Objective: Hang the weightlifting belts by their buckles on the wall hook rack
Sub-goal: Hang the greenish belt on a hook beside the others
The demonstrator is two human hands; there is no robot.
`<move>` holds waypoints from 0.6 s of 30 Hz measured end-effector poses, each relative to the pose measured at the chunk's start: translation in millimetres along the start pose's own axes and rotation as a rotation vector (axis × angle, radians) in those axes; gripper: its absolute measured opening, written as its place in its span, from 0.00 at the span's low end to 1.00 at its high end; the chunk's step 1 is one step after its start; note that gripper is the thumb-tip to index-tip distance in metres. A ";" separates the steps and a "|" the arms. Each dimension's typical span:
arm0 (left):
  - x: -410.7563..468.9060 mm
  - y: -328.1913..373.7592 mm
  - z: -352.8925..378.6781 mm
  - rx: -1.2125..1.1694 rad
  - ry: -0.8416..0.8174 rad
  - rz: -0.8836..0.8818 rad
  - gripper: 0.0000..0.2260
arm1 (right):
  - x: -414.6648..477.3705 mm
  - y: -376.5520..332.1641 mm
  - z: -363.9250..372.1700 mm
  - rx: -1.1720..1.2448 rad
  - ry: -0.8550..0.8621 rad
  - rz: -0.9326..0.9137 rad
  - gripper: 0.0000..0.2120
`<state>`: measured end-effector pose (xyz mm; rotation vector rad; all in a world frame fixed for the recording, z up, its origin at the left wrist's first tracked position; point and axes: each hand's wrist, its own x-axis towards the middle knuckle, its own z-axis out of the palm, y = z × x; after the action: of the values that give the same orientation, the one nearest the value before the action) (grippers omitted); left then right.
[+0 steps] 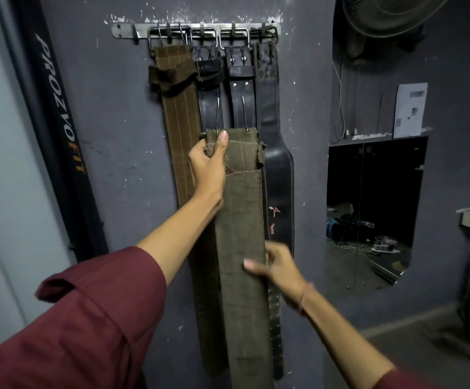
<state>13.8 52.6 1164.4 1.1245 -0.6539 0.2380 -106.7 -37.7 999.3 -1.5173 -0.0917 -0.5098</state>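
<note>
A metal hook rack (127, 29) is fixed high on the dark wall. Several belts hang from it by their buckles: a brown stitched belt (179, 108) at the left, two black leather belts (210, 99) (242, 91) in the middle, and a wide black belt (277, 164) at the right. I hold an olive-brown suede belt (242, 220) upright in front of them, its buckle end well below the rack. My left hand (207, 164) grips its top by the buckle. My right hand (277, 266) pinches its right edge lower down.
A black padded bar (59, 108) printed PROZVOFIT leans at the left. A fan (391, 15) hangs at the upper right. A wall opening (374, 209) at the right shows a cluttered floor with cables. A paper sheet (409, 110) stands on its ledge.
</note>
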 end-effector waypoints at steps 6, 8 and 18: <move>5.0 -7.1 -6.8 0.000 0.017 0.002 0.55 | -45.8 67.0 -5.6 -0.135 -0.053 0.278 0.14; 3.2 0.2 -6.0 0.015 0.019 -0.007 0.53 | -18.2 28.8 -1.2 -0.126 -0.042 0.126 0.13; -9.2 20.7 -4.7 0.043 0.048 -0.036 0.47 | -41.2 22.1 0.0 -0.118 -0.082 0.198 0.15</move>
<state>-2.0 67.0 1173.3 1.1674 -0.5880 0.2478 -135.2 -27.5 963.7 -1.6424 0.0255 -0.2993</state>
